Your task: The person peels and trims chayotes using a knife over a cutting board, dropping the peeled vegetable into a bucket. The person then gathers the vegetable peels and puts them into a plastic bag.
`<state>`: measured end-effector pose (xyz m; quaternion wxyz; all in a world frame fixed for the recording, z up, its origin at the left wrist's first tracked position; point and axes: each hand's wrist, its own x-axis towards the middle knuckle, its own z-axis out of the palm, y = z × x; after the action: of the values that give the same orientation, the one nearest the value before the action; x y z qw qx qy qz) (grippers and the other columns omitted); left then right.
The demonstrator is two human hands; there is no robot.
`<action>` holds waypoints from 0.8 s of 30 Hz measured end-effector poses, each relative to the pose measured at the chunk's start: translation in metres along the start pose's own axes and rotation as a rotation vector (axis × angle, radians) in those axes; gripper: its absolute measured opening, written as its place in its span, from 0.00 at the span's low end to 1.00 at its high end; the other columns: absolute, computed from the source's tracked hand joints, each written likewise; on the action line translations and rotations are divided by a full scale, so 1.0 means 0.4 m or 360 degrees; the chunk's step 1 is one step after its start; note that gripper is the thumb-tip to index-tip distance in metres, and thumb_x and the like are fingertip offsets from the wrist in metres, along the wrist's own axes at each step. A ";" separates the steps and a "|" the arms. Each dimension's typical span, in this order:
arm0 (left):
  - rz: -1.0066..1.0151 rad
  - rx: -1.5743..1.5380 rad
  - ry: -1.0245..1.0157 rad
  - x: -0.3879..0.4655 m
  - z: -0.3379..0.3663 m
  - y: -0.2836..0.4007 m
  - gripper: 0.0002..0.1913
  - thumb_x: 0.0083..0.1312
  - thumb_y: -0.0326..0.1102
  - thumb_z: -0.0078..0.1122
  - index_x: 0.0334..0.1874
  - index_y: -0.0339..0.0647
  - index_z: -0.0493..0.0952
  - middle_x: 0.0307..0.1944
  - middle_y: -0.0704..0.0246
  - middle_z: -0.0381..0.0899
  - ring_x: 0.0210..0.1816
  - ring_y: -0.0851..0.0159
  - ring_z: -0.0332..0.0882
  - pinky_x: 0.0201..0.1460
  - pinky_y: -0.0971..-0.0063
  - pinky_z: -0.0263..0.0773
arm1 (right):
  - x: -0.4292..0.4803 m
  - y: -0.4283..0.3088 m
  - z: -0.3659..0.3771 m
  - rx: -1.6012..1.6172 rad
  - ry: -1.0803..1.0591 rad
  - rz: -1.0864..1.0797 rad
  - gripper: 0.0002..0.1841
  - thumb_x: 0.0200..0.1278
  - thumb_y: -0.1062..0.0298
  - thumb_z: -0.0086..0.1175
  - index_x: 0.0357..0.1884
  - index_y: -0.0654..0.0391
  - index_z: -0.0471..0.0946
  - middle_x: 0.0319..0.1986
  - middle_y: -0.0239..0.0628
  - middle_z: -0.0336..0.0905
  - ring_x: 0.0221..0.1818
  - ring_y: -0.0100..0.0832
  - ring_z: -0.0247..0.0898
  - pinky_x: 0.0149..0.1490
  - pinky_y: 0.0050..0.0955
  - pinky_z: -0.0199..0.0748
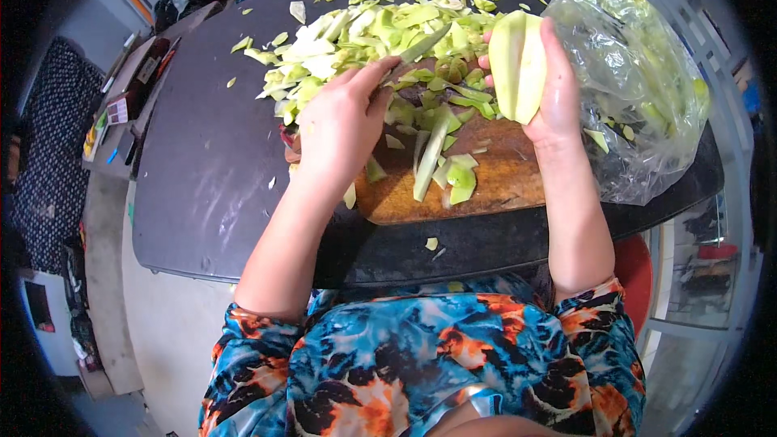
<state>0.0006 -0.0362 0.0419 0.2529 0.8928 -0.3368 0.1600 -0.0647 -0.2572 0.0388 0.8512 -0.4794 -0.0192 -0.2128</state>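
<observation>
My left hand (343,115) is wrapped around the handle of a knife, whose blade (428,44) points up and right over a heap of pale green peelings (346,36). In my right hand (561,97) rests a long, peeled, pale green fruit or vegetable (517,67), with a lengthwise groove facing up. The blade and this piece are apart. Below both hands lies a wooden cutting board (504,176), partly covered by strips and scraps of peel (432,158). The knife's handle is mostly hidden by my fingers.
A clear plastic bag (637,91) with green contents stands on the dark table (200,176), right of my right hand. A red seat (634,279) shows beyond the table's right front edge. At the left, a side counter (109,158) carries boxes and papers.
</observation>
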 end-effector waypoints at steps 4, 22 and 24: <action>0.0159 0.0343 -0.0011 -0.023 0.020 0.020 0.20 0.64 0.45 0.56 0.59 0.55 0.74 0.47 0.65 0.78 0.49 0.56 0.75 0.58 0.60 0.61 | -0.007 -0.001 0.023 0.0098 0.0208 -0.0062 0.29 0.71 0.43 0.38 0.49 0.63 0.73 0.39 0.48 0.79 0.37 0.35 0.79 0.42 0.29 0.79; -0.0235 -0.1903 0.0246 -0.007 0.032 0.011 0.23 0.63 0.33 0.63 0.58 0.36 0.66 0.45 0.66 0.77 0.45 0.71 0.75 0.47 0.77 0.71 | -0.020 0.088 0.073 -0.1184 -0.0201 0.0077 0.13 0.68 0.68 0.49 0.53 0.56 0.74 0.17 0.22 0.66 0.19 0.17 0.60 0.25 0.19 0.58; -0.0325 -0.2047 0.0332 -0.002 0.013 -0.001 0.23 0.62 0.31 0.61 0.58 0.36 0.65 0.44 0.65 0.76 0.45 0.70 0.75 0.46 0.77 0.72 | -0.036 0.103 0.103 -0.1454 -0.0373 0.0158 0.16 0.66 0.67 0.50 0.55 0.54 0.72 0.17 0.28 0.70 0.19 0.21 0.63 0.26 0.24 0.62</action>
<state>0.0007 -0.0385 0.0372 0.7812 0.5708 -0.2527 -0.0122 -0.0549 -0.1996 0.0244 0.5544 -0.8258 0.0035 -0.1029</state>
